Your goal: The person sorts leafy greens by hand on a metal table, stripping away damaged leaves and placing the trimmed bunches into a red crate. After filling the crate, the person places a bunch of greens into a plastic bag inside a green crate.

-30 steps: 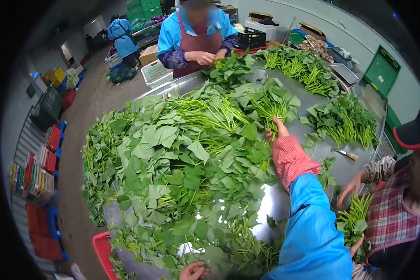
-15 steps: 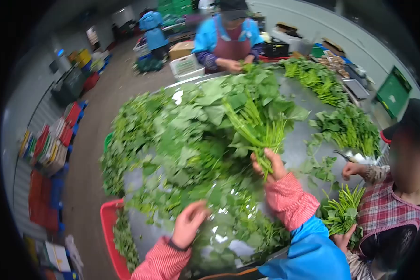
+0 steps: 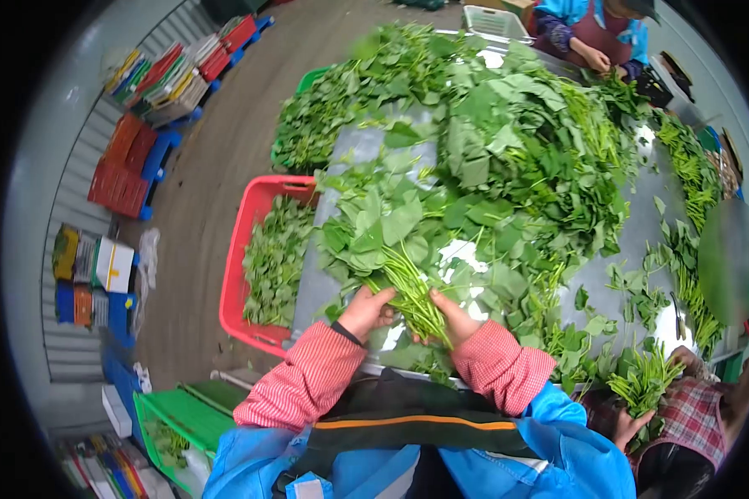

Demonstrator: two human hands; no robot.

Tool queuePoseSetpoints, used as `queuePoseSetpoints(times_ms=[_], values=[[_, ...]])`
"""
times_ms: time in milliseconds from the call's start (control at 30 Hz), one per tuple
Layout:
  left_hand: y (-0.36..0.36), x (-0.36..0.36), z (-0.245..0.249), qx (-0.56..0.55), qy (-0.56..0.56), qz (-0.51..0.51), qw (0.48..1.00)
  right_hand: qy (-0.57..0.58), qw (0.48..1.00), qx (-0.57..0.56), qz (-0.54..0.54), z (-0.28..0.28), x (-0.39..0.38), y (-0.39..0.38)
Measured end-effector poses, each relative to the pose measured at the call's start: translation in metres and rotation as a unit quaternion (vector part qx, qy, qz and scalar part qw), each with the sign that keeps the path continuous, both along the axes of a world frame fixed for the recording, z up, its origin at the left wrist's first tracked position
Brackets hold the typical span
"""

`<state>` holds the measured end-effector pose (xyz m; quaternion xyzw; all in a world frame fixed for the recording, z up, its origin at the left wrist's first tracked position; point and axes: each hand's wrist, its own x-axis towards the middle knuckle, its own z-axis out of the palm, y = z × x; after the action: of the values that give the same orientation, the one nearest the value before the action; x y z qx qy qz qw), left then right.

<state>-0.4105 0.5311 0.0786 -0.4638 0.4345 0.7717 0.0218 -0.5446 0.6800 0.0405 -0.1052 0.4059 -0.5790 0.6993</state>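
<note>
A bunch of leafy green stems [image 3: 409, 287] is held low in front of my body, its leaves pointing away and to the left, its cut stem ends toward me. My right hand [image 3: 458, 320] grips the stems from the right, the thumb on top and the other fingers mostly hidden beneath. From the other side my left hand [image 3: 368, 313] closes against the same stems, its fingertips partly under them. Loose leaves and stems lie on the metal table [image 3: 354, 154] around the bunch, with a large heap of greens [image 3: 524, 125] beyond.
A red crate [image 3: 235, 279] of greens stands at the table's left edge, a green crate [image 3: 312, 79] farther back. On the right a co-worker's hand [image 3: 632, 428] holds another bunch. A knife-like tool [image 3: 677, 316] lies nearby. Another person works at the far end.
My right hand has brought the bunch from over the heap down and left to my front. My left hand has come to its stems. The view has turned left and down.
</note>
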Motion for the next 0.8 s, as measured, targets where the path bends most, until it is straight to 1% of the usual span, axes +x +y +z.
queuePoseSetpoints(times_ms=[67, 100, 200, 233, 333, 367, 467, 533, 600, 633, 700, 767, 800], values=[[-0.007, 0.012, -0.013, -0.002, -0.016, -0.056, 0.998, -0.021, 0.998, 0.054, 0.012, 0.0, 0.007, -0.005], [-0.007, 0.018, -0.017, -0.021, -0.003, -0.055, 0.998, -0.02, 0.999, 0.046, 0.01, -0.005, 0.01, -0.005], [-0.002, 0.023, -0.01, -0.06, 0.026, -0.064, 0.996, -0.017, 0.997, 0.071, -0.01, 0.016, 0.013, -0.006], [-0.003, 0.024, -0.008, -0.065, 0.026, -0.074, 0.995, -0.019, 0.997, 0.079, 0.008, 0.013, 0.009, -0.007], [-0.008, 0.023, -0.004, -0.06, 0.03, -0.082, 0.994, 0.042, 0.999, 0.019, -0.022, 0.019, 0.018, -0.001], [-0.008, 0.023, -0.003, -0.067, 0.031, -0.088, 0.993, 0.129, 0.991, 0.027, -0.025, 0.033, 0.026, -0.002], [-0.005, 0.019, -0.003, -0.09, 0.027, -0.111, 0.989, 0.074, 0.995, 0.068, -0.012, 0.013, 0.021, -0.006], [-0.006, 0.017, -0.002, -0.095, 0.034, -0.133, 0.986, 0.0, 0.997, 0.078, -0.024, 0.009, 0.016, -0.003], [-0.006, 0.018, -0.004, -0.074, 0.05, -0.123, 0.988, -0.068, 0.992, 0.092, -0.046, 0.008, 0.013, 0.0], [-0.006, 0.019, -0.004, -0.056, 0.051, -0.113, 0.991, -0.051, 0.992, 0.106, -0.054, -0.003, 0.012, 0.001], [-0.008, 0.024, -0.01, -0.027, 0.042, -0.105, 0.993, -0.058, 0.989, 0.122, -0.064, -0.025, 0.005, 0.003], [-0.004, 0.025, -0.012, -0.039, 0.051, -0.113, 0.992, -0.069, 0.987, 0.125, -0.067, -0.011, 0.003, 0.0], [-0.003, 0.025, -0.012, -0.044, 0.056, -0.117, 0.991, -0.039, 0.986, 0.134, -0.094, -0.003, 0.008, -0.001]])
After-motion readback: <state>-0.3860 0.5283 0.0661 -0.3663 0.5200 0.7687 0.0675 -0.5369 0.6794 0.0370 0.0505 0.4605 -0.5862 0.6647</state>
